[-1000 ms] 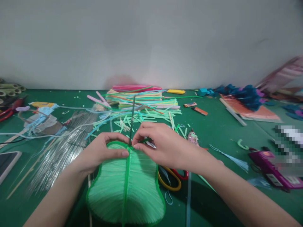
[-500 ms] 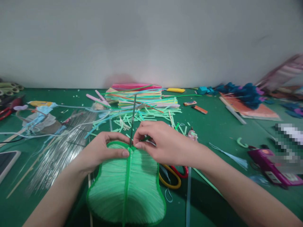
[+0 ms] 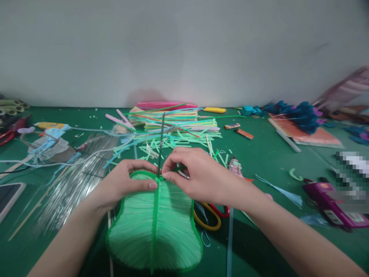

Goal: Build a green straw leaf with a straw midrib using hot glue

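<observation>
A green fan-shaped piece (image 3: pixel 175 234) with a darker green rim and a raised middle rib is held upside down toward me. From its far edge a thin dark stem (image 3: pixel 162 144) points toward the wall. My left hand (image 3: pixel 129 181) is closed on that edge, thumb on top beside the rib and fingers behind. Right at the stem's base, my right hand (image 3: pixel 187 169) pinches thumb and forefinger together. A bit of dark green strip (image 3: pixel 180 168) shows inside its curled fingers; the fingertips hide where it ends.
Scissors with yellow and red handles (image 3: pixel 215 221) lie under the right wrist. Cut green pieces (image 3: pixel 181 141) and bundled coloured strips (image 3: pixel 178 125) lie beyond the hands. Thin wires (image 3: pixel 83 181) spread at left, near a phone (image 3: pixel 10 200). A purple device (image 3: pixel 331 204) sits at right.
Both hands keep their grip at the stem's base. The right hand and forearm have shifted very slightly, and the fan-shaped piece sits a touch higher in view.
</observation>
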The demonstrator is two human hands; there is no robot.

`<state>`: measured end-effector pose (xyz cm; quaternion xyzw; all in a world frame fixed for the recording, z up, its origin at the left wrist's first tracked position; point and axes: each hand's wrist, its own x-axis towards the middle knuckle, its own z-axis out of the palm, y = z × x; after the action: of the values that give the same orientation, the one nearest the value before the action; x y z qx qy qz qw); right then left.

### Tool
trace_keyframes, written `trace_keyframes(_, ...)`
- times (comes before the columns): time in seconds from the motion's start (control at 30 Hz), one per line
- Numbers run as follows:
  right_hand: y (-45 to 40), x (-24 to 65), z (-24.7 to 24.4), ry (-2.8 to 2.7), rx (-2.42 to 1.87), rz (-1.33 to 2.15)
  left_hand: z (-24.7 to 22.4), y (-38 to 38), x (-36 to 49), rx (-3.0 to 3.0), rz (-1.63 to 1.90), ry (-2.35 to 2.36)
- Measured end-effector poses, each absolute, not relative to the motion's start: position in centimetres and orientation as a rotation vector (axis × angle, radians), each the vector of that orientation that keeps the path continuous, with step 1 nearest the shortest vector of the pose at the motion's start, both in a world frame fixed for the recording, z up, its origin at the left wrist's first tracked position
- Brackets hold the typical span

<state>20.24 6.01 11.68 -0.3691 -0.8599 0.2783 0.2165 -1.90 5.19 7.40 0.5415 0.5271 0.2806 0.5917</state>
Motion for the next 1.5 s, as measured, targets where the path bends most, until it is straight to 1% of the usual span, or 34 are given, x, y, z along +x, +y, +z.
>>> trace_keyframes(0.27,5.9,20.0,12.0,-2.389,-1.042,0.776,7.5,5.1,-1.9,1.263,0.657,1.241)
trace_keyframes(0.5,5.8,19.6,12.2,-2.467,-1.054,0.693,7.6,5.2,-1.8,1.306,0.672,1.256)
trace_keyframes(0.73,6.0,19.5,11.6,-2.450,-1.057,0.684,7.4,5.3,-1.7,1.279,0.684,1.259)
trace_keyframes(0.97,5.9,19.7,10.3,-2.366,-1.119,0.773,7.3,5.0,-1.3,1.335,0.657,1.302)
trace_keyframes(1.13,5.6,19.6,10.1,-2.368,-1.085,0.801,7.9,4.7,-0.7,1.415,0.583,1.319)
trace_keyframes(1.33,4.9,21.4,11.0,-2.303,-1.228,0.806,8.4,4.5,-1.4,1.380,0.548,1.318)
trace_keyframes(1.5,3.6,22.4,10.2,-2.168,-1.306,0.814,7.9,4.7,-1.9,1.274,0.548,1.278)
